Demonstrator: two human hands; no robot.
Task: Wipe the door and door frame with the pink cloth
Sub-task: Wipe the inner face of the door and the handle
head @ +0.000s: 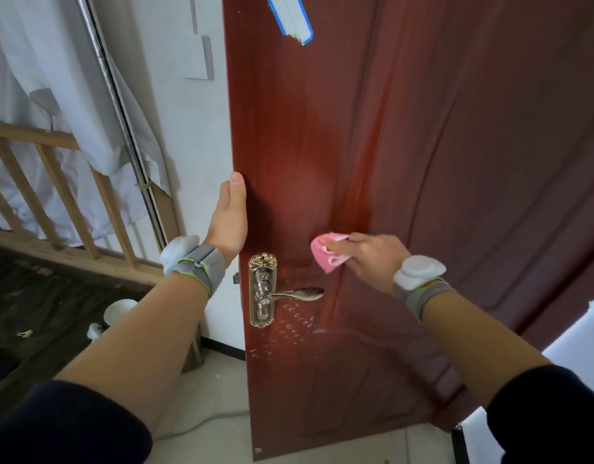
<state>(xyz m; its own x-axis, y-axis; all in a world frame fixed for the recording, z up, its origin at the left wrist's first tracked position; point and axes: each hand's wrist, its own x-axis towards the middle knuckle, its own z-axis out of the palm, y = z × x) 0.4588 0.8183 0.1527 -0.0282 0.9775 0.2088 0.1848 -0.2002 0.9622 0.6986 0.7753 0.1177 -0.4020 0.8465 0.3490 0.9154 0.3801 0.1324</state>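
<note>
Bunched in the curled fingers and thumb of the right hand (366, 259), the pink cloth (325, 254) is pressed against the face of the reddish-brown wooden door (456, 162), just above and to the right of the lever handle (302, 294). A white edging shows along the folds of the cloth. The left hand (230, 219) clasps the free edge of the door above the ornate metal handle plate (263, 289): its thumb lies flat on the front face, while its fingers go round the edge and are hidden behind it. Small pale droplets or smears (289, 316) dot the door surface around and below the handle. Near the top of the door a white strip bordered with blue tape (290, 16) is stuck on at a slant. Each wrist carries a grey wristband (198, 266) with a white device on it, and dark sleeves are pushed up both forearms. To the left of the door are a white wall, a metal pipe (121, 112) running at a slant, a white sheet (54, 78) draped over a wooden railing (54, 182), and a pale tiled floor (222, 380) below.
</note>
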